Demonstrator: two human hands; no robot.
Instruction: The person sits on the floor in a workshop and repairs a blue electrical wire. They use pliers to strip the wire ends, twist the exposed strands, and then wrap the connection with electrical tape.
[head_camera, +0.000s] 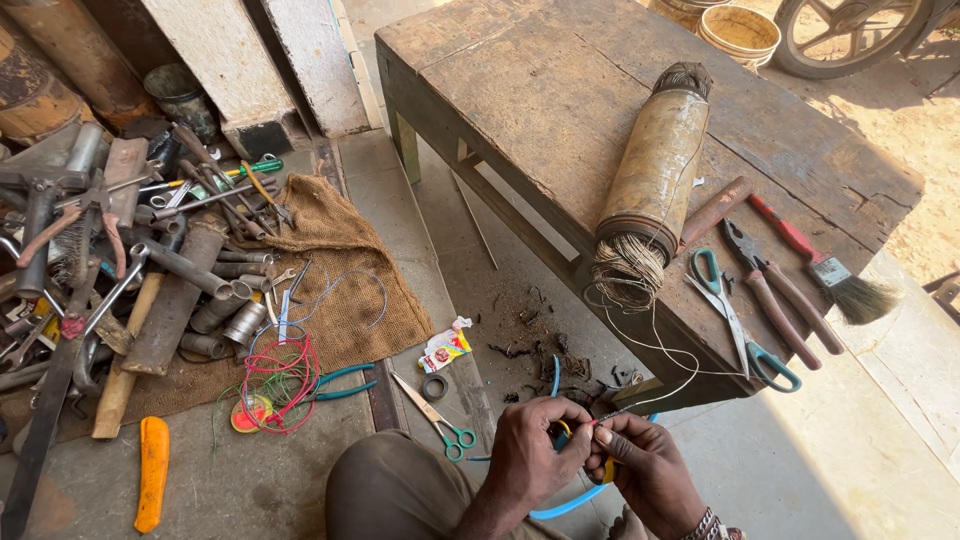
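Bottom centre, left hand (530, 455) and right hand (645, 470) both pinch thin white wire (660, 345) running off the motor core (655, 170), keeping it taut.

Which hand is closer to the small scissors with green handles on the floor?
Left. The left hand is just right of the green-handled scissors on the floor, almost beside their handles. The right hand is farther right, beyond the left hand.

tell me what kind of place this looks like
Probably an informal repair workshop, partly outdoors: a heap of metal tools on burlap on the concrete floor, a worn wooden bench with pliers and scissors, and a wire-wound cylinder.
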